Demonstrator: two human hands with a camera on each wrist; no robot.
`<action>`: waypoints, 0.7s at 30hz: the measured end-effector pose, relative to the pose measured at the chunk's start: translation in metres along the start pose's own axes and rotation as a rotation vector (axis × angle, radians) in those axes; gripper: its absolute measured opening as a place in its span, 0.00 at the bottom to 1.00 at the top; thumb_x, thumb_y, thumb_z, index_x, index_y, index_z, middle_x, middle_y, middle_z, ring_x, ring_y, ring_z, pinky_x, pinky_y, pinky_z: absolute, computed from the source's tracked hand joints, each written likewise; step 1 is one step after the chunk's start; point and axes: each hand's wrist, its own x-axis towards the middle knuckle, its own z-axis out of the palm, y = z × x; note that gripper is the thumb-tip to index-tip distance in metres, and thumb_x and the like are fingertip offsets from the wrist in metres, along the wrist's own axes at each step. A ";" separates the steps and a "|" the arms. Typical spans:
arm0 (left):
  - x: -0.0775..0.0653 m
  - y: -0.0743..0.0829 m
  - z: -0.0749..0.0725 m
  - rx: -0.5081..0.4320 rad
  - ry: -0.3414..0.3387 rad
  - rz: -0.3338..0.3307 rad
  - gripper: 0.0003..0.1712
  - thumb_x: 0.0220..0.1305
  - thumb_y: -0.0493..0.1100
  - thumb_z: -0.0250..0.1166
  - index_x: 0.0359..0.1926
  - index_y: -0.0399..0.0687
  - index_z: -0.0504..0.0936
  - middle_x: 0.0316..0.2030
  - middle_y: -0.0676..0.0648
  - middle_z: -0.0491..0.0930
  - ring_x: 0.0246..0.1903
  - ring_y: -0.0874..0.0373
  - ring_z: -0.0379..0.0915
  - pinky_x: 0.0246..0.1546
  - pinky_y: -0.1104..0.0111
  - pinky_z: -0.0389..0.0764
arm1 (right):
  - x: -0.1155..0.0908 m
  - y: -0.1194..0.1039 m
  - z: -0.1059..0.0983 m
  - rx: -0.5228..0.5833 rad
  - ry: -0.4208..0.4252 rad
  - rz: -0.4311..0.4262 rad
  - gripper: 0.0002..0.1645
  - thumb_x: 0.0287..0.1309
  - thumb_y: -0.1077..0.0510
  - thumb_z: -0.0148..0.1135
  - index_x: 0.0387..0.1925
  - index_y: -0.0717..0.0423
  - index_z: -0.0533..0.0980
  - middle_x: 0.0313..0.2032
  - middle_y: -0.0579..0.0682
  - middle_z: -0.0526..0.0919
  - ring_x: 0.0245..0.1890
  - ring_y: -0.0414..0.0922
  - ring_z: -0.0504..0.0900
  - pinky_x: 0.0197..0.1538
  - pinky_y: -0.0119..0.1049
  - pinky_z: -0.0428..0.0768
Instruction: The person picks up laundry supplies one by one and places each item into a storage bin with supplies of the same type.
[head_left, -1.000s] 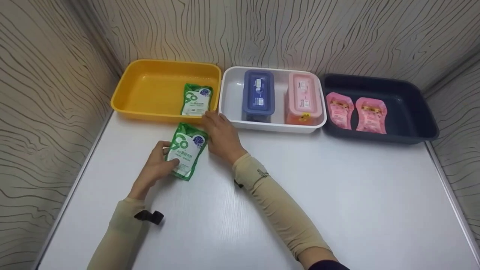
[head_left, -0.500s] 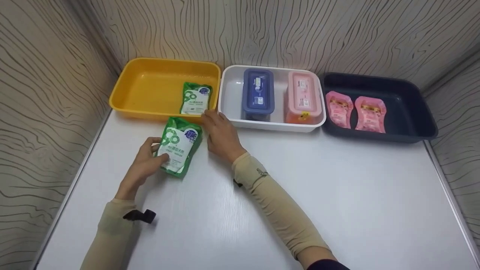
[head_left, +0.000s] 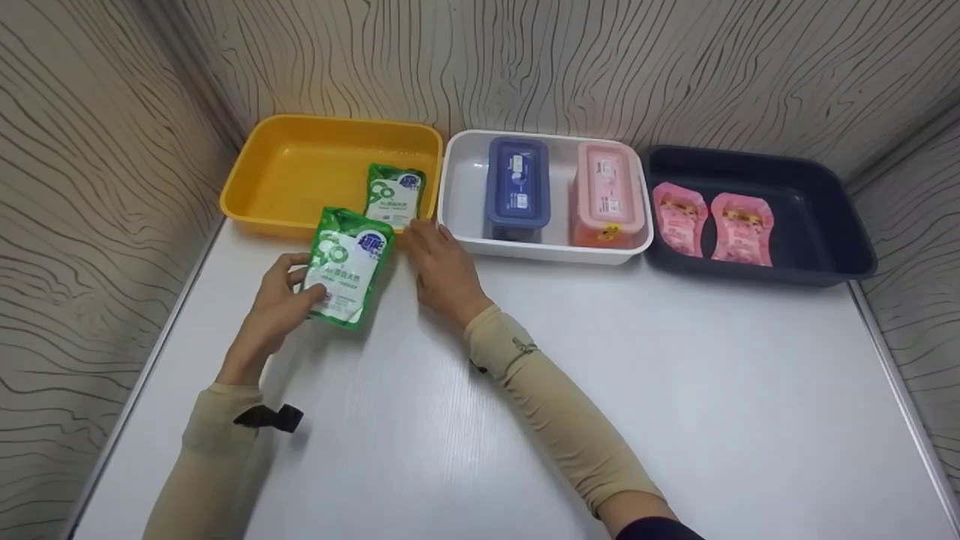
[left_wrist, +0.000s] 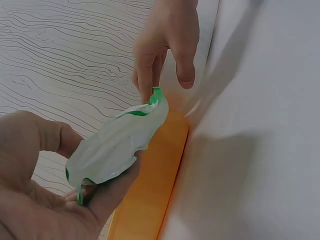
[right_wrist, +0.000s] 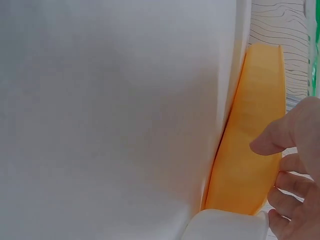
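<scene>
My left hand (head_left: 279,306) grips a green and white detergent pouch (head_left: 346,271), thumb on the printed face and fingers behind. In the head view the pouch's top overlaps the front rim of a yellow tray (head_left: 300,127). The left wrist view shows this pouch (left_wrist: 117,145) edge-on and tilted, above the tray's outer wall. A matching pouch (head_left: 394,196) lies inside the tray at its right end. My right hand (head_left: 446,274) stays by the tray's front right corner, fingertips at the rim. Its thumb (right_wrist: 272,139) stands apart from the fingers, before the yellow outer wall (right_wrist: 247,170).
Right of the yellow tray stands a white tray (head_left: 469,150) with a blue-lidded box (head_left: 517,184) and a pink-lidded box (head_left: 609,187). Farther right, a dark blue tray (head_left: 817,225) holds two pink packets (head_left: 742,229). Patterned walls (head_left: 525,67) enclose the white table (head_left: 675,375).
My left hand has carried the detergent pouch left and up toward the yellow tray, now overlapping its front rim in the head view. My right hand has stayed at the tray's corner.
</scene>
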 end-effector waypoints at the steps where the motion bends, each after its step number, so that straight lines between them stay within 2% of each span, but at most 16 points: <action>1: 0.002 0.002 0.000 -0.009 0.004 -0.003 0.39 0.72 0.36 0.59 0.79 0.36 0.56 0.71 0.30 0.73 0.52 0.50 0.81 0.40 0.74 0.87 | 0.000 0.000 0.000 0.000 0.002 -0.002 0.35 0.60 0.70 0.59 0.70 0.59 0.73 0.70 0.57 0.73 0.75 0.55 0.72 0.82 0.49 0.64; 9: 0.024 0.017 -0.007 -0.164 0.019 -0.031 0.41 0.73 0.37 0.56 0.82 0.36 0.52 0.74 0.34 0.72 0.52 0.54 0.81 0.45 0.72 0.88 | 0.000 0.000 0.000 0.026 -0.022 0.014 0.35 0.63 0.71 0.59 0.72 0.63 0.71 0.72 0.59 0.71 0.75 0.56 0.72 0.83 0.48 0.61; 13: 0.038 0.028 -0.012 -0.245 0.030 -0.055 0.42 0.75 0.39 0.56 0.84 0.40 0.50 0.74 0.37 0.72 0.55 0.54 0.79 0.50 0.73 0.87 | 0.001 0.000 -0.002 0.022 -0.023 0.018 0.35 0.63 0.71 0.58 0.73 0.64 0.71 0.73 0.59 0.71 0.75 0.55 0.71 0.83 0.48 0.62; 21: 0.060 0.047 -0.021 -0.309 0.062 -0.058 0.42 0.76 0.40 0.59 0.84 0.43 0.53 0.68 0.39 0.71 0.56 0.51 0.79 0.54 0.70 0.88 | 0.000 -0.001 -0.002 0.017 -0.033 0.025 0.37 0.61 0.71 0.59 0.74 0.65 0.70 0.73 0.59 0.71 0.76 0.55 0.71 0.83 0.47 0.62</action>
